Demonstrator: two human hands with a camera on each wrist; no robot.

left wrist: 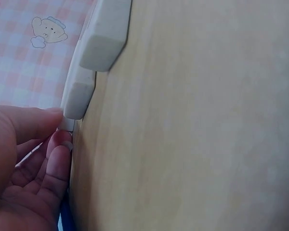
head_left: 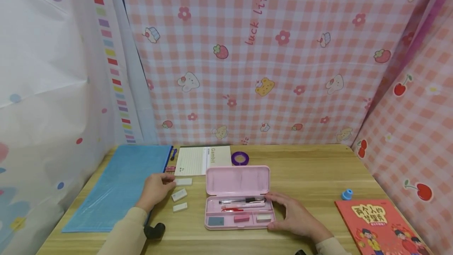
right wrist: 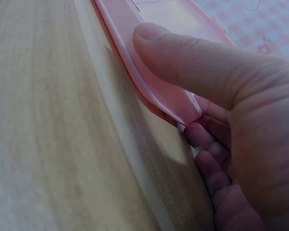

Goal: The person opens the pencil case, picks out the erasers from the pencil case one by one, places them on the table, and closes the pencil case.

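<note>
L hand, ctr-left, pinched top white eraser by L end, long axis L–R; R hand gripped pink case, lower ctr

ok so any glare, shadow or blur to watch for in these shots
Head view: fairly even light, faint sheen on the blue folder; left wrist view: tabletop soft and low in detail, darker toward the right edge; right wrist view: soft shadow on the tabletop beside the pink pencil case, with a pale streak alongside.
</note>
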